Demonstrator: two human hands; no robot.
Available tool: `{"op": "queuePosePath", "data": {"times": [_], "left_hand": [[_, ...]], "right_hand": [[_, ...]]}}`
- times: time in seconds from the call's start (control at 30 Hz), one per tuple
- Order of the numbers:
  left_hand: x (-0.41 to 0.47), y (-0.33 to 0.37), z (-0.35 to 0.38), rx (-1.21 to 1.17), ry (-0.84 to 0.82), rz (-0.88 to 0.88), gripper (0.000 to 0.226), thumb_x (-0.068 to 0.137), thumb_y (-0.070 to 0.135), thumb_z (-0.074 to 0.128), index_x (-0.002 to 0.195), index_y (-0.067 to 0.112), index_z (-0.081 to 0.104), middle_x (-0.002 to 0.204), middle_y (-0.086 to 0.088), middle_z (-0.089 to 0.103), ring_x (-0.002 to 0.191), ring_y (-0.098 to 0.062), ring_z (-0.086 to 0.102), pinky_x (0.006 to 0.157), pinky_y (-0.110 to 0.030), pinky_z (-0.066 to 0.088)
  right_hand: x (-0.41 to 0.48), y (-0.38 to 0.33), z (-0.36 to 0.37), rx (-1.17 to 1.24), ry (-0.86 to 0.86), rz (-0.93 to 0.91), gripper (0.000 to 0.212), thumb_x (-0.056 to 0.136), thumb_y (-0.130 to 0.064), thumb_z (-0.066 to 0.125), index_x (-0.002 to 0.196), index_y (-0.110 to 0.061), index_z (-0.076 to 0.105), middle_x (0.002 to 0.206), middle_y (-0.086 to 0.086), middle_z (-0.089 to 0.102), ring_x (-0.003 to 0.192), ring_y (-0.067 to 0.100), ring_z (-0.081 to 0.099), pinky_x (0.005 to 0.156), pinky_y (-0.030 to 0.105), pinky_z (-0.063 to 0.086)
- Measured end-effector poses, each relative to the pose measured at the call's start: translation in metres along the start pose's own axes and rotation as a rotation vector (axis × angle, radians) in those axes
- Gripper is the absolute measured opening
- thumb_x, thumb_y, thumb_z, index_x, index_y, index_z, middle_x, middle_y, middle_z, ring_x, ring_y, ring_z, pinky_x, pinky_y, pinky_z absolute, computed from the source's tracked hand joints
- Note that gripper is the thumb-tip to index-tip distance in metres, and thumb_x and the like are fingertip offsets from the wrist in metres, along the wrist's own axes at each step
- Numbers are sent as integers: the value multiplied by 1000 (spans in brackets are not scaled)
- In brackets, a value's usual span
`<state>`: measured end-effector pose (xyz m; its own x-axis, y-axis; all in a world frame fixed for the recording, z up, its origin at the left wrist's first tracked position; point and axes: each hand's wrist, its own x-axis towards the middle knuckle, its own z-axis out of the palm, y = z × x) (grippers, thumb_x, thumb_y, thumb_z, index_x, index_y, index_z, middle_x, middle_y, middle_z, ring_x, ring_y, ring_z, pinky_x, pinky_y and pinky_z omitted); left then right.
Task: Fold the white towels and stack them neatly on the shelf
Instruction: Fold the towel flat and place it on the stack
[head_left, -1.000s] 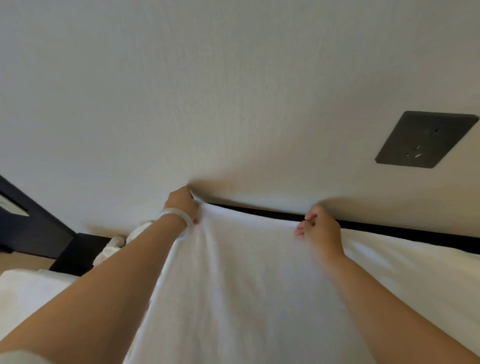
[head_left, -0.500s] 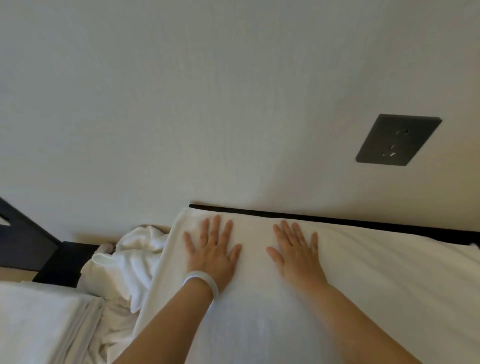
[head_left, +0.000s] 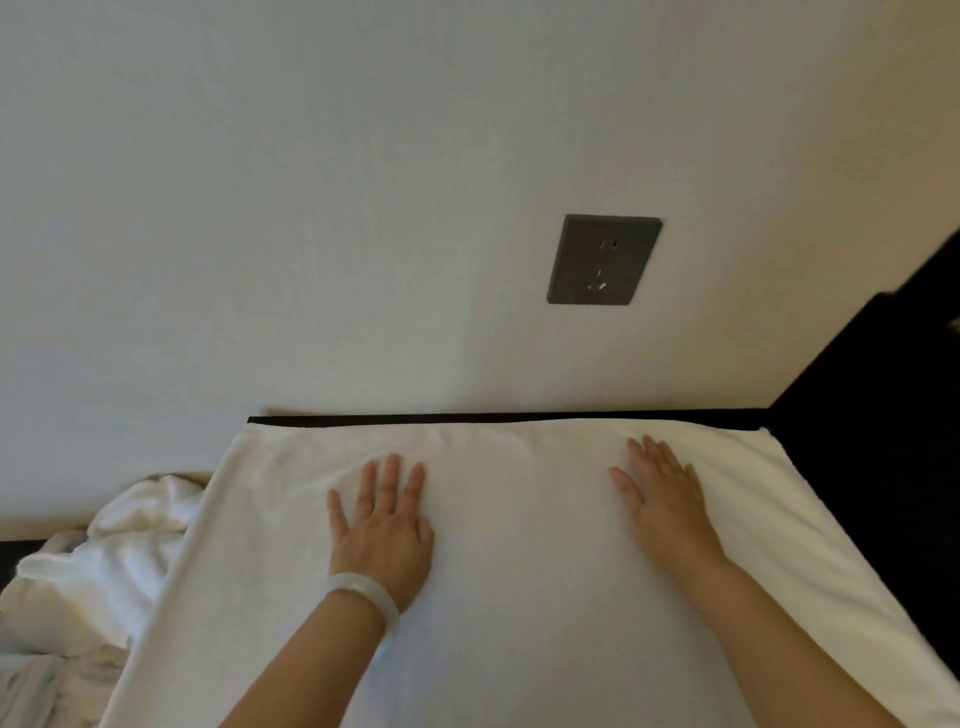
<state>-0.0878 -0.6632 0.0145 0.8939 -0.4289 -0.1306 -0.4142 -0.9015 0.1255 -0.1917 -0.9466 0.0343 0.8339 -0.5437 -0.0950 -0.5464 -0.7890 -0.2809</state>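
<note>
A pale, plain wall (head_left: 311, 208) fills the upper half of the view, from 9 o'clock round to 3. Below it a white towel (head_left: 519, 623) lies spread flat on a black table (head_left: 883, 493). It takes up most of the lower half. Its far edge runs straight from 9 toward 3, parallel to the wall and just short of it, so that a thin black strip of table shows between them. Its two side edges run from 12 toward 6 and pass out of the bottom of the frame. The cloth therefore seems to lie lengthwise toward the person, though its near end is out of sight. The table shows bare at 3 to 4 o'clock, beside the towel's right edge. At 8 o'clock a crumpled heap of white towels (head_left: 104, 561) lies against the spread towel's left edge, partly tucked under it. Both hands rest palm down on the towel's far half, well apart, with straight, slightly fanned fingers. The left hand (head_left: 382, 525) is at about 7 o'clock from centre, with faint creases in the cloth just beyond its fingertips, and the right hand (head_left: 665, 499) is at about 4. A dark socket plate (head_left: 602, 260) sits on the wall at about 1 o'clock. A pale bangle (head_left: 363, 590) circles the left wrist.
</note>
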Motion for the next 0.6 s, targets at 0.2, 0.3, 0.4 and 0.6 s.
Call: {"op": "queuePosePath", "data": {"times": [0.2, 0.3, 0.4, 0.6], "left_hand": [[-20, 100, 8, 34, -17, 320, 56, 92, 47, 33, 138, 23, 55, 145, -6, 50, 133, -29, 48, 102, -58, 21], [-19, 107, 21, 27, -15, 299, 57, 94, 51, 31, 143, 27, 48, 150, -3, 45, 137, -30, 42, 105, -61, 19], [-16, 109, 23, 38, -38, 290, 62, 95, 55, 17, 151, 32, 30, 160, 0, 25, 147, -26, 22, 111, -59, 9], [-4, 118, 13, 71, -95, 282, 80, 75, 59, -21, 152, 37, -13, 161, 7, -21, 146, -18, -25, 116, -57, -13]], "right_hand": [[-20, 57, -15, -114, 32, 177, 60, 102, -51, 15, 157, -29, 8, 165, -4, 1, 151, 17, -7, 119, 49, -10], [-9, 90, -17, -171, -58, 208, 64, 99, -61, 10, 156, -36, -6, 164, -8, -13, 150, 19, -15, 119, 51, -12], [17, 113, -22, -176, -71, 211, 67, 98, -62, 11, 156, -33, -7, 164, -8, -14, 150, 17, -15, 120, 46, -11], [11, 80, -38, -109, -110, 265, 67, 99, -60, 18, 157, -32, -1, 165, -5, -9, 151, 23, -14, 118, 60, -7]]}}
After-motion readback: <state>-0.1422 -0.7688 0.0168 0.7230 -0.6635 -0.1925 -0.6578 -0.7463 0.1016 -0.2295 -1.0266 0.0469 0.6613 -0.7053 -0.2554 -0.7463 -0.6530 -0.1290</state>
